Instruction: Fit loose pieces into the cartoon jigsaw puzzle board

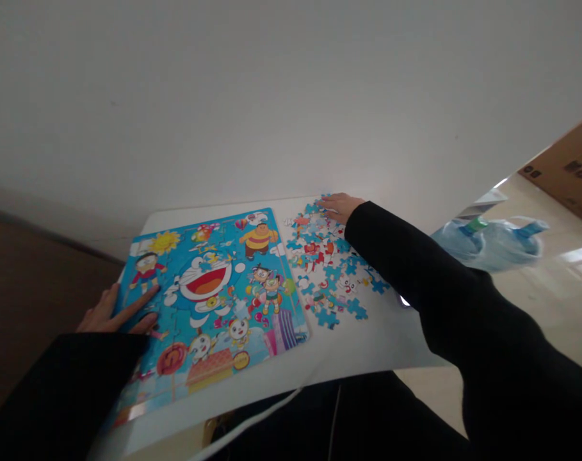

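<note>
A blue cartoon jigsaw puzzle board (247,301) lies flat on the white table, with a big laughing blue-and-white cat in its middle. My left hand (118,314) rests on the board's left edge, index finger stretched over the picture and nothing visibly held. To the right of the board spreads a heap of loose jigsaw pieces (319,253), mostly blue with some red and white. Over the far end of that heap lies my right hand (341,206), fingers extended and touching pieces. My right sleeve covers some of the heap's right side.
A pale wall (291,102) rises right behind the white table (367,339). Large clear water bottles (502,243) stand on the floor to the right, near a cardboard box (569,166). A white cable (257,419) hangs at the table's front edge.
</note>
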Demonstrator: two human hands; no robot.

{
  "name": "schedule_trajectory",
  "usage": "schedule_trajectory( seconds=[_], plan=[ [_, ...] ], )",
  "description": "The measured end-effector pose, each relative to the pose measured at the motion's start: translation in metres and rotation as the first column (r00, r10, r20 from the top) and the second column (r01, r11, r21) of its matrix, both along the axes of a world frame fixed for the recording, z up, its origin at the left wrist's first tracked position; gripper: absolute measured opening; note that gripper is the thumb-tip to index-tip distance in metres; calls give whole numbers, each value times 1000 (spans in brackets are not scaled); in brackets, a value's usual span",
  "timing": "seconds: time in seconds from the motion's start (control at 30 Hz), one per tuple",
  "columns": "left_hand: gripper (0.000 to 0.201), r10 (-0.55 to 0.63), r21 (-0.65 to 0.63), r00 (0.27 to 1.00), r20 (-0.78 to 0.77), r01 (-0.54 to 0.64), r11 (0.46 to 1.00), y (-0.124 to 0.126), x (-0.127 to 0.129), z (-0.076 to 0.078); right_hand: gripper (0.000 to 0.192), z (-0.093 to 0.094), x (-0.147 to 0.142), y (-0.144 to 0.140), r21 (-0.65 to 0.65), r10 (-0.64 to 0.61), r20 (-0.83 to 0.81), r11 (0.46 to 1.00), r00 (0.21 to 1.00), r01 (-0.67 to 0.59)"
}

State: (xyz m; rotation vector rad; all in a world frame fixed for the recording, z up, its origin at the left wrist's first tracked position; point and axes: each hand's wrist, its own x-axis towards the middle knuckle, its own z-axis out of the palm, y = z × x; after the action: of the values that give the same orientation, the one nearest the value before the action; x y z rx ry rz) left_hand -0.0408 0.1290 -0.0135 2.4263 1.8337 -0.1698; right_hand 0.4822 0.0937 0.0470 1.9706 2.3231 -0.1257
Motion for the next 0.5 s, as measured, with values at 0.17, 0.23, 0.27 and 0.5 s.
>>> schedule_trajectory(
  seconds=[0.17, 0.23, 0.27, 0.5],
  plan=[
    [52, -45, 59, 997, 65, 41, 997, -6, 0, -1, 48, -18, -6, -13, -37, 48, 13, 998, 999, -47],
    [53, -42, 57, 997, 64, 38, 998, -7, 0, -1, 47, -17, -2, -23, -28, 57, -2, 998, 998, -57],
    [54, -41, 53, 997, 63, 38, 998, -7, 1, 0, 46, -15, 1, -25, -22, 58, -10, 998, 998, -58],
    [54, -52, 72, 997, 48, 49, 996, -12, 6, 4, 41, 0, 23, 8, 70, -171, -8, 983, 985, 171]
  ],
)
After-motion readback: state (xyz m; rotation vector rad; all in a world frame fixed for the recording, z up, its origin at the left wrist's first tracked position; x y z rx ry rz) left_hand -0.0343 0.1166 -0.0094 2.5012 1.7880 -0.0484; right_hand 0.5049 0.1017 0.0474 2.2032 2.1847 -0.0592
